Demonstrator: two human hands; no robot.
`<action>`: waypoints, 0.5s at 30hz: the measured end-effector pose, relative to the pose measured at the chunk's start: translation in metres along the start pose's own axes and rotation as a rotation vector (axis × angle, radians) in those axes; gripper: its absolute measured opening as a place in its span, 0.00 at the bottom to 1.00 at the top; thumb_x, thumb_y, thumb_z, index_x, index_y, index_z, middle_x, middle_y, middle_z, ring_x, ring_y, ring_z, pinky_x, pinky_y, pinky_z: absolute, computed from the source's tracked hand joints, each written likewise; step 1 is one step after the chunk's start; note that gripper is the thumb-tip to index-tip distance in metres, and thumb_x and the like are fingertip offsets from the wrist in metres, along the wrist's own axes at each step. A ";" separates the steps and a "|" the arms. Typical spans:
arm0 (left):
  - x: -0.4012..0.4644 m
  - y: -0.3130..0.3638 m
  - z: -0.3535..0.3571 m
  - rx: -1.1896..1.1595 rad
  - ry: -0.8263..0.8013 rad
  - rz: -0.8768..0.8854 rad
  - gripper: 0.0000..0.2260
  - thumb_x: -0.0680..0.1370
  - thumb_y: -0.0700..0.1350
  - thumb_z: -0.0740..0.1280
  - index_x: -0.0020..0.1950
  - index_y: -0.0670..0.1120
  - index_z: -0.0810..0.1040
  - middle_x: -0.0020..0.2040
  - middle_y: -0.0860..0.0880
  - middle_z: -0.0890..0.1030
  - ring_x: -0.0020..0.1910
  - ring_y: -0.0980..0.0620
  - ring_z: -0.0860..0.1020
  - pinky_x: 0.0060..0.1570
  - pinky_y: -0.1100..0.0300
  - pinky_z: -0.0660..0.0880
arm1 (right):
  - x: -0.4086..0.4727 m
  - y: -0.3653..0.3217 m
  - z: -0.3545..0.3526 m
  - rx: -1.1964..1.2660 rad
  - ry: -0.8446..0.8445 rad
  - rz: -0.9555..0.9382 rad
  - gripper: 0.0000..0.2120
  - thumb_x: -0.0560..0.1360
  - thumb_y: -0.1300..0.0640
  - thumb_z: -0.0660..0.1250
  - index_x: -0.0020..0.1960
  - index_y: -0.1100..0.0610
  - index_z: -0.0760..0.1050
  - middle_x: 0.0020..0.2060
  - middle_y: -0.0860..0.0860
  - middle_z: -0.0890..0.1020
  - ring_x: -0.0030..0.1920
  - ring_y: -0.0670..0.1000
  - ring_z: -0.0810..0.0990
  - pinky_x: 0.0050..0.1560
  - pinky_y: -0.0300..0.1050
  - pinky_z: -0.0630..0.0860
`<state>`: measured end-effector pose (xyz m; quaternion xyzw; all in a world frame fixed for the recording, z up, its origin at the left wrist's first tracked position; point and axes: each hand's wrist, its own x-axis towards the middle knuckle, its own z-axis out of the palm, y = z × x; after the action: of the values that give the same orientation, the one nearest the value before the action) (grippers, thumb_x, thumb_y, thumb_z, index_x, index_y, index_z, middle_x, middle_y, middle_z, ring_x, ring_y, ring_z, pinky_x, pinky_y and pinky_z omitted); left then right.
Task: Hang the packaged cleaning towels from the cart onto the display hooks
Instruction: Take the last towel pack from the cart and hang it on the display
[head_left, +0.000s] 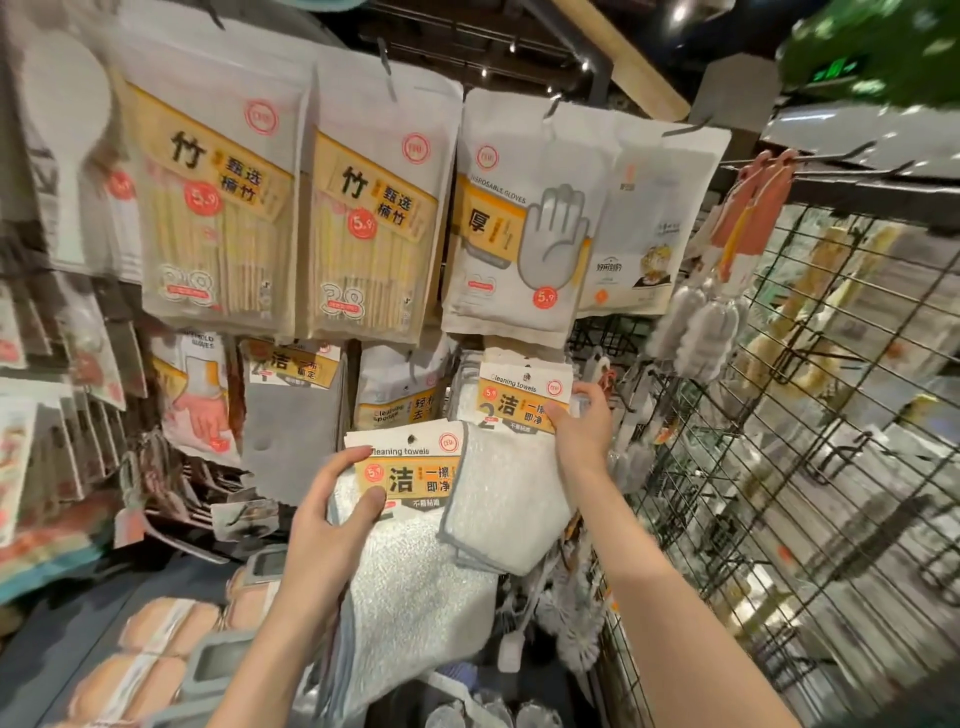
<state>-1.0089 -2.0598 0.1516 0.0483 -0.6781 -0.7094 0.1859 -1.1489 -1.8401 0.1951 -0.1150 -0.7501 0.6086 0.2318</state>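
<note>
Head view first, nearest things: both my forearms reach up from the bottom of the frame, and my left hand (332, 512) grips a pack of cleaning towels (410, 525) by its card header, thumb pressed on the front near the round price sticker and fingers curled over the left edge. That pack's white cloth hangs down below the card, and its punched hole at the top sits free, not yet on any hook. Just beyond, my right hand (584, 434) pinches the right edge of a second towel pack (519, 402), thumb on the face of its card; this one sits at the front of a stack of like packs on the lower row, and I cannot see the hook itself behind it. I judge I am mid-hanging: the far pack is being seated or steadied, the near one waits its turn. Next I would need to lift the near pack, line its hole up with the hook tip and slide it back. Farther up hang the bamboo chopstick bags (218, 208) and a disposable gloves bag (519, 223), with a wire grid panel (779, 415) off right.
</note>
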 end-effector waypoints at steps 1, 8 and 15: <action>0.001 0.001 0.000 -0.002 -0.007 -0.002 0.15 0.76 0.39 0.67 0.55 0.58 0.76 0.57 0.54 0.79 0.47 0.68 0.77 0.44 0.72 0.72 | -0.001 0.000 -0.001 0.015 0.016 -0.003 0.12 0.72 0.65 0.69 0.51 0.53 0.71 0.48 0.48 0.78 0.50 0.51 0.79 0.53 0.51 0.77; 0.005 0.002 0.000 -0.034 -0.010 -0.009 0.15 0.76 0.39 0.67 0.55 0.58 0.76 0.57 0.54 0.79 0.46 0.67 0.78 0.39 0.75 0.72 | 0.000 -0.001 -0.001 -0.017 0.039 -0.023 0.13 0.73 0.64 0.69 0.57 0.58 0.72 0.49 0.48 0.76 0.48 0.48 0.76 0.45 0.42 0.71; 0.008 0.002 0.000 -0.073 0.012 -0.026 0.14 0.77 0.38 0.66 0.56 0.56 0.76 0.54 0.54 0.79 0.42 0.68 0.79 0.35 0.76 0.72 | 0.008 0.007 0.005 -0.070 0.062 0.006 0.14 0.72 0.63 0.70 0.55 0.55 0.72 0.50 0.49 0.77 0.47 0.49 0.76 0.47 0.46 0.73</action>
<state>-1.0160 -2.0628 0.1551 0.0546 -0.6501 -0.7356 0.1823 -1.1593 -1.8389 0.1890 -0.1439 -0.7631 0.5788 0.2489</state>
